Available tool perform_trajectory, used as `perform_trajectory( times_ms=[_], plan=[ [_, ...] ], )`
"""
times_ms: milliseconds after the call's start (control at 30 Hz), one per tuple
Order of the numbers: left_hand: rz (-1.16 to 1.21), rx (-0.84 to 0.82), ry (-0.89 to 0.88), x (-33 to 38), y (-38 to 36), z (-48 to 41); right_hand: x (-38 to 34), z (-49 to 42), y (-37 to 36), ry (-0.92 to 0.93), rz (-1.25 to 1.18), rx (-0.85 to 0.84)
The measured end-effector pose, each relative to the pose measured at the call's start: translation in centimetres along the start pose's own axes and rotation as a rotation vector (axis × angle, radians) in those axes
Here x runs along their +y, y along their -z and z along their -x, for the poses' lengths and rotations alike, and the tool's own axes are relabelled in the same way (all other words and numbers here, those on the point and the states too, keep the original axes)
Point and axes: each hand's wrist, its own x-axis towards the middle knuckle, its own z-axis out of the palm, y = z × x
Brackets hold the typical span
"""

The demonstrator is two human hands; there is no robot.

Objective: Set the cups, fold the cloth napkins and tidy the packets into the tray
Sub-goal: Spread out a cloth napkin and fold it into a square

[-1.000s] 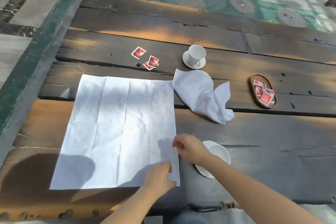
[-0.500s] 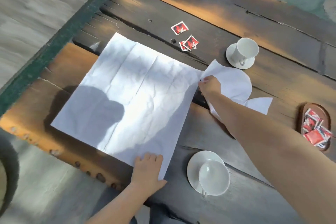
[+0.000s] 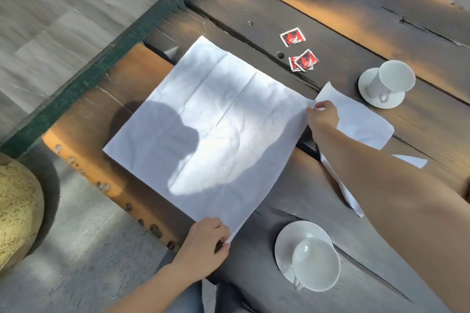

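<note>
A white cloth napkin lies spread flat on the dark wooden table. My left hand pinches its near right corner. My right hand pinches its far right corner. A second, crumpled napkin lies under my right forearm. One white cup stands on a saucer near me at the right. Another cup on a saucer stands farther back. Red packets lie loose beyond the flat napkin, with one more packet behind them. The tray is hidden behind my right arm.
The table's left end drops to grey paving. A round yellowish stone sits on the ground at the lower left. Deep cracks run between the table's planks.
My right hand moved from the near edge of the flat napkin up to its far right corner. My left hand slid to the near right corner. The view swung left and down.
</note>
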Motion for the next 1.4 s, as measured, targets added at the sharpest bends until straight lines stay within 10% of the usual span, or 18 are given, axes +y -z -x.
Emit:
perform_trajectory(
  times_ms=[633,1400],
  plan=[
    [0.339,-0.191,-0.013,-7.4,13.5,-0.6,-12.2,3.6,0.5,0.099,-0.394,-0.049],
    [0.136,-0.029,0.229,-22.6,21.0,-2.1,-25.1,7.0,-22.0,0.283,-0.145,-0.218]
  ],
)
